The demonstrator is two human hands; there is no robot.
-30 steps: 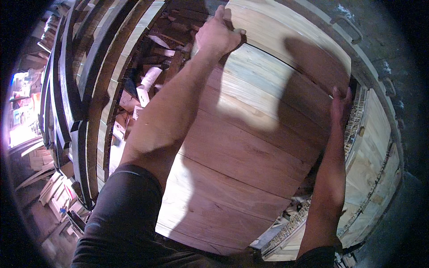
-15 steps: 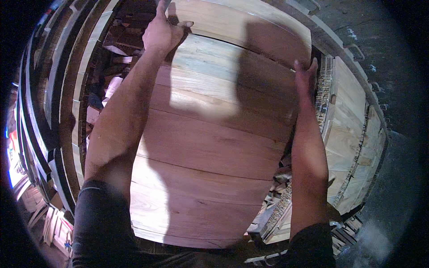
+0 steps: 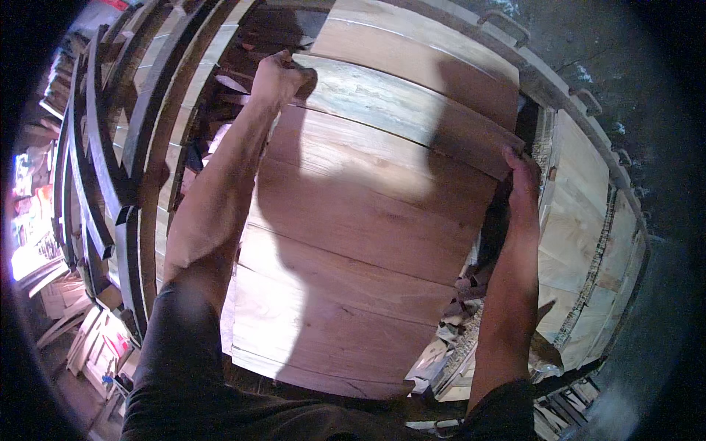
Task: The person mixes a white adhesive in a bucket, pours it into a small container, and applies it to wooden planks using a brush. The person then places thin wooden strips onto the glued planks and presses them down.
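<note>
Head view. Containers: a grey rail [image 3: 555,87] with a loop handle [image 3: 507,20] runs along the upper right of the work area; whether it belongs to a container cannot be told. Loose wood scraps [image 3: 218,138] lie in the gap between the layer of boards [image 3: 353,294] and the dark bars [image 3: 158,95] at the left. Darker debris [image 3: 462,294] lies in the gap on the right of the layer, beside a stack of pale boards [image 3: 577,176].

Hands: the left hand [image 3: 276,81] is closed at the left end of a pale board [image 3: 368,92], its fingers curled and its thumb toward the board. The undersides of its fingers are hidden. The right hand [image 3: 522,173] is in shadow, with fingertips touching the right end of the same board; whether it pinches the board or only presses against it cannot be told. Both arms are extended forward.

Board position: it lies across the upper part of the layer, between the two hands, with further boards above and below it in view. Its long axis runs from hand to hand, sloping down toward the right. A shadow covers its right portion; its left portion is brightly lit.
</note>
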